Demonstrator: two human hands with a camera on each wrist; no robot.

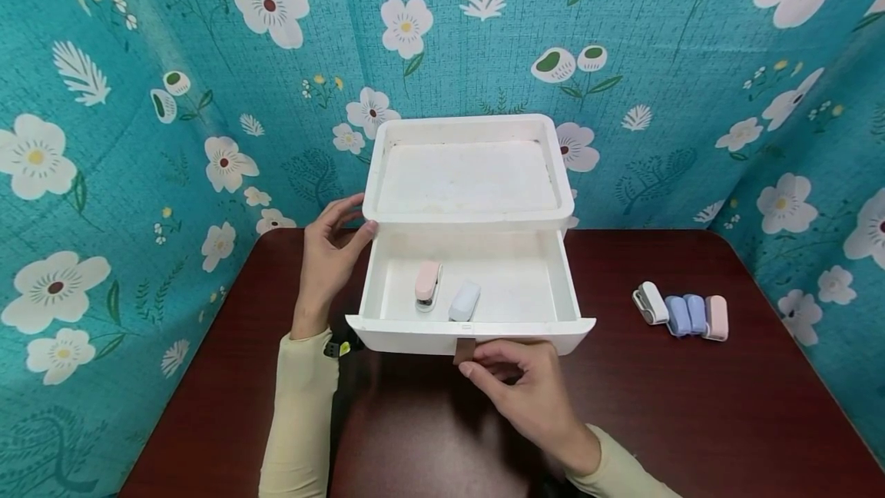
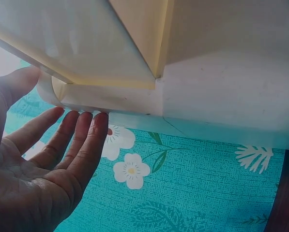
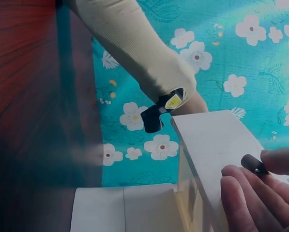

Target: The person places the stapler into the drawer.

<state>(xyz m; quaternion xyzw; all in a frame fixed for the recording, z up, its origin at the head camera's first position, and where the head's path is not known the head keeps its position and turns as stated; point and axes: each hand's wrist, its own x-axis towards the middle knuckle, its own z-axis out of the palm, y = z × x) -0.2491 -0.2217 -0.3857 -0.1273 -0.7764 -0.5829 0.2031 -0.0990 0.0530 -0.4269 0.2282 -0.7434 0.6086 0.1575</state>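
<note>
So, at the far left your left hand [image 1: 332,256] rests against the white cabinet [image 1: 470,179] at its eight o'clock corner, fingers mostly straight and clenching nothing: the tips touch the side wall and the thumb lies by the front edge. If that light contact slips, a firm tug on the drawer could probably drag the whole cabinet toward you or twist it.

The drawer [image 1: 408,339] stands pulled out toward six o'clock. Inside, left of centre, lies a pink stapler [image 1: 427,281], with a pale stapler [image 1: 466,300] at its four o'clock, close behind the front panel. A jerky pull or push would likely send both sliding into the walls, and drawing too far might let the drawer tip or drop off its runners.

At the drawer's six o'clock, your right hand [image 1: 528,390] pinches the brown tab [image 1: 464,351] between thumb and fingers; tugging off-centre could make the drawer bind.

Out at three o'clock on the surface [image 1: 657,413] sit a white stapler [image 1: 651,303], two blue staplers [image 1: 678,316] and another pink one [image 1: 717,318], closely lined up; a careless sweep of your right sleeve [image 1: 618,467] could scatter them.
</note>
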